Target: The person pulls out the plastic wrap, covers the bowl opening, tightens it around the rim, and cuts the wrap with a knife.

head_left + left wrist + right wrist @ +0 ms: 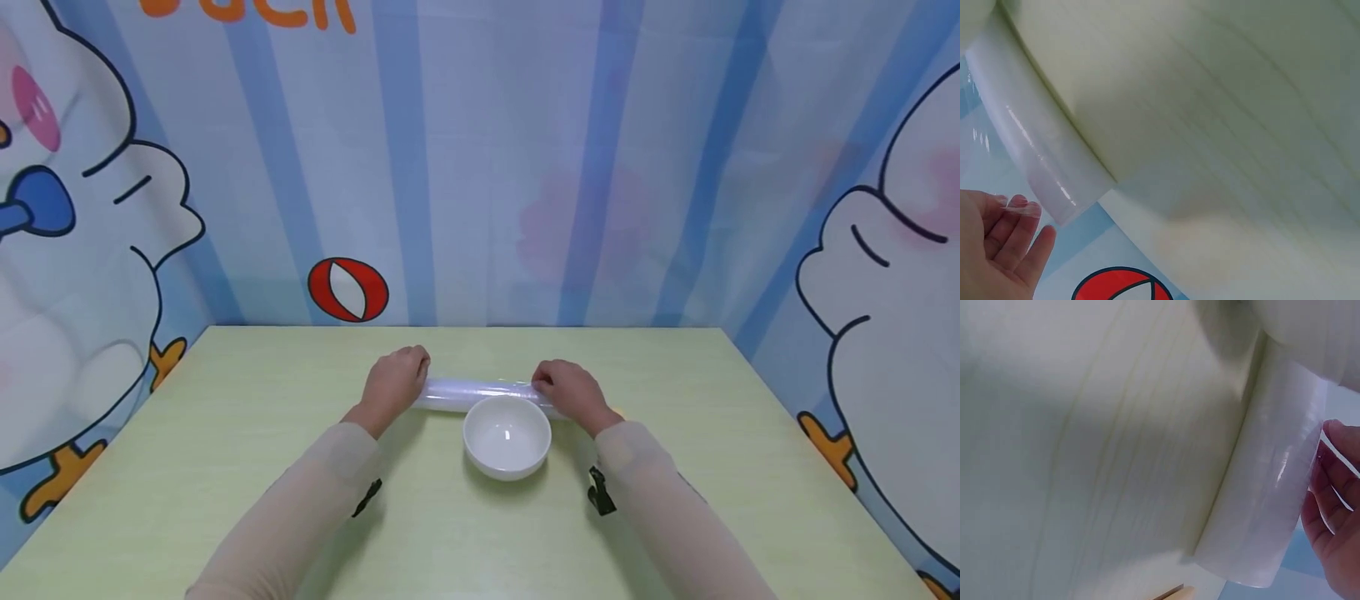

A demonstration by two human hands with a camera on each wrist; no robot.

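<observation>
Sleeves (292, 500) flank a bowl (507, 442); behind it lies a plastic wrap roll (457, 395). The left hand (394, 381) pinches its film (1024, 210), the right hand (574, 390) seemingly too: probably light, clingy, easily torn, best held by corners.

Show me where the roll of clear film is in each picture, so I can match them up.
Head view: low in the middle, lying crosswise just beyond the white bowl; the roll of clear film.
Left wrist view: at left, slanting down from the top-left corner.
Right wrist view: at right, slanting down to the bottom edge.
Shared landmark: the white bowl, partly seen in both wrist views' upper corners.
</observation>
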